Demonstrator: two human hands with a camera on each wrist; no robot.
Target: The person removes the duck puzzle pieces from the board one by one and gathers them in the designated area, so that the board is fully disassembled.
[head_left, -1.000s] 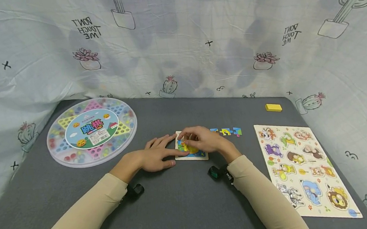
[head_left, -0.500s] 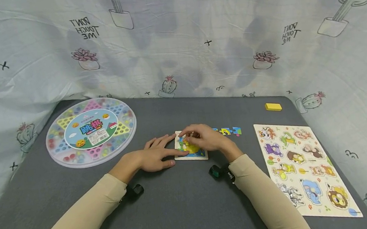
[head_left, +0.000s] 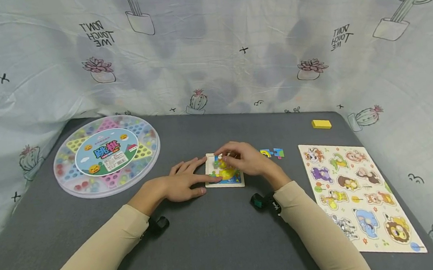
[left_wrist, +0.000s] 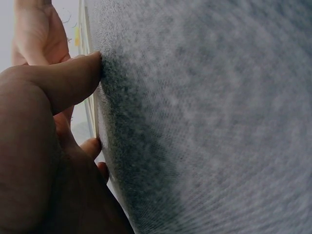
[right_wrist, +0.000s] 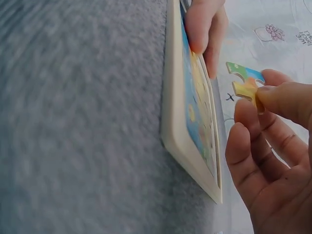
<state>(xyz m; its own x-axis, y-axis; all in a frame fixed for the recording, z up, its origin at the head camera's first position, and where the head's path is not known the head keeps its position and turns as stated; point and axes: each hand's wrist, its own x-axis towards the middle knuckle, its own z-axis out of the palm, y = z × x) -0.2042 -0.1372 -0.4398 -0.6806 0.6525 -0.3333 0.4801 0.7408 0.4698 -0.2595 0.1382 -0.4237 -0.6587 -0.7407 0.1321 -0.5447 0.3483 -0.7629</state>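
Note:
A small jigsaw puzzle in a pale wooden frame lies mid-table, with a yellow and blue picture in it. My left hand is spread flat at its left side, index fingertip and thumb side near the lower picture. In the right wrist view, my right hand pinches a puzzle piece of green, blue and yellow between thumb and fingers. That piece is apart from the frame, above the puzzle. The head view shows my right hand over the puzzle's upper right, hiding part of it. The left wrist view shows mostly tabletop.
Puzzle pieces lie right of my right hand. A round Chinese checkers box stands at the left. An animal peg board is on the right, with a yellow block behind it. A patterned curtain hangs behind.
My right hand has moved slightly away and to the right, and more pale backing shows at the puzzle's upper left. My left hand stays in place.

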